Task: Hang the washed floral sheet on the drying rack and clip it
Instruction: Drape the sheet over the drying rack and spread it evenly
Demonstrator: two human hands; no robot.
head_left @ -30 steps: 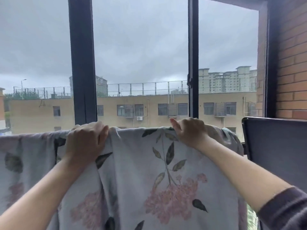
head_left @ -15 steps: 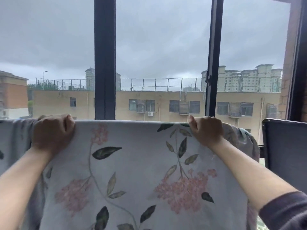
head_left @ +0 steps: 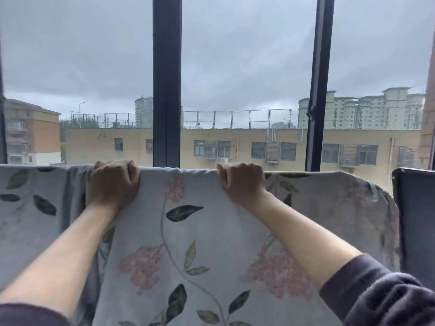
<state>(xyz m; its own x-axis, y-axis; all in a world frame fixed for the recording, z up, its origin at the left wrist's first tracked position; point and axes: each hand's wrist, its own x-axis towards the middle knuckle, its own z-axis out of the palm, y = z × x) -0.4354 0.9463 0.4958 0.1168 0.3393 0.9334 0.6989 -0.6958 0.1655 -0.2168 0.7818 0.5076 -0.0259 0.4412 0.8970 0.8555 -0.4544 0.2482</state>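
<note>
Hands: left hand (head_left: 113, 182) and right hand (head_left: 242, 182) both grip the floral sheet (head_left: 200, 231) top edge; pull it sideways gently until smooth, then clip

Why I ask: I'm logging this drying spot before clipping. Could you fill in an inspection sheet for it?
Surface: rack hidden under the draped fabric.
Job's things: floral sheet draped over a top edge, bunched in folds at the left; no clips seen.
Clutter: nothing seen.
Grippers: left hand and right hand both grip the sheet's top fold, fingers curled over it.
Cables: nothing seen.
Surroundings: window frame behind the sheet, dark panel at the right, buildings and overcast sky outside.
</note>
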